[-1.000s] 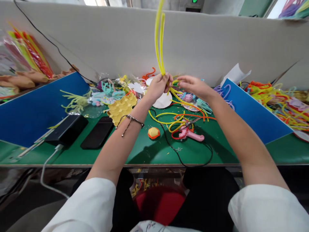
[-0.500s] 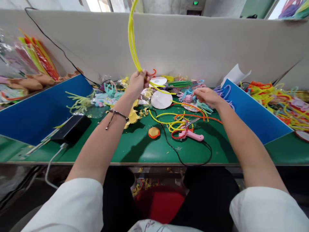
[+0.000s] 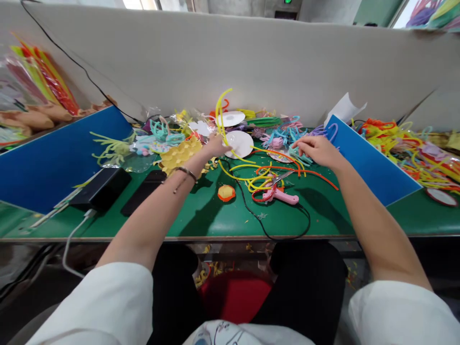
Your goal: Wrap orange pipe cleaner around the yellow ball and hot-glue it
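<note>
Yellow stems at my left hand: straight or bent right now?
Bent: above the left hand, the yellow stems rise and their tips curve toward the right.

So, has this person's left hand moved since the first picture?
Yes: against the nearer white disc, the left hand moved left and lower in view.

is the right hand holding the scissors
No, the scissors lie nearer the front edge of the table, apart from the right hand.

Moderate light; soft shadows (image 3: 203,213) on green tabletop (image 3: 230,224) (faint sheen there).
</note>
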{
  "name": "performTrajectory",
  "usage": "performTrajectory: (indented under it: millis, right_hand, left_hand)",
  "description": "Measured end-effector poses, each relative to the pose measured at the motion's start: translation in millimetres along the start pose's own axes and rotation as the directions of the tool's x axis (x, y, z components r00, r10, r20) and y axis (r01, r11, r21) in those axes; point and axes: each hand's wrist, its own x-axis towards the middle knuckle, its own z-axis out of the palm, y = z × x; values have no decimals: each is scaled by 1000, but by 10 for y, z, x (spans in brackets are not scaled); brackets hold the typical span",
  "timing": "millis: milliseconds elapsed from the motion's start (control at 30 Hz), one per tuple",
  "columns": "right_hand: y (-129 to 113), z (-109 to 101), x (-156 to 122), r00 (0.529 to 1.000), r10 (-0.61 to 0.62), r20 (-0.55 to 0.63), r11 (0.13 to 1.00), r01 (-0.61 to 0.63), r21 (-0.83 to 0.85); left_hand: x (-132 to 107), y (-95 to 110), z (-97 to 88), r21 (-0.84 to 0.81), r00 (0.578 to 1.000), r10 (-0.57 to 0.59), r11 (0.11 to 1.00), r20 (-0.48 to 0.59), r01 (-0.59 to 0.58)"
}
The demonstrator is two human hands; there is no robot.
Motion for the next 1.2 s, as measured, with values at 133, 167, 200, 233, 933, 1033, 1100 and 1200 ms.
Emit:
performTrajectory:
  millis: [133, 167, 200, 233, 933, 1033, 1100, 1200]
  right_hand:
    - [-228, 88, -301, 999, -53, 7, 996, 53, -78]
    - [-282, 103, -397, 999, -46, 18, 995, 47, -85]
    - [-334, 116, -496, 998, -37, 43, 995, 41, -86]
    - [-380, 126, -591, 996, -31, 81, 996, 37, -79]
    - [-442, 223, -1178, 945, -251, 210, 868, 123, 481]
    - [-436, 322, -1130, 929, -217, 300, 907, 78, 414]
    - [-443, 465, -1077, 967, -102, 232, 939, 16, 342]
    - [-467, 743, -1000, 999, 26, 20, 955, -31, 296]
  left_hand:
    - [-228, 183, 321, 310, 967, 122, 932, 223, -189]
    - [-286, 247, 406, 346, 939, 146, 903, 312, -255]
    - [-341, 310, 489, 369, 905, 164, 873, 392, -318]
    - [-393, 370, 566, 387, 870, 177, 842, 460, -376]
    - [-562, 447, 716, 560, 869, 265, 678, 418, -476]
    - [-691, 513, 563, 595, 917, 266, 700, 296, -395]
    - [-838, 575, 482, 619, 943, 249, 711, 223, -334]
    - [-1096, 638, 435, 644, 963, 223, 717, 150, -266]
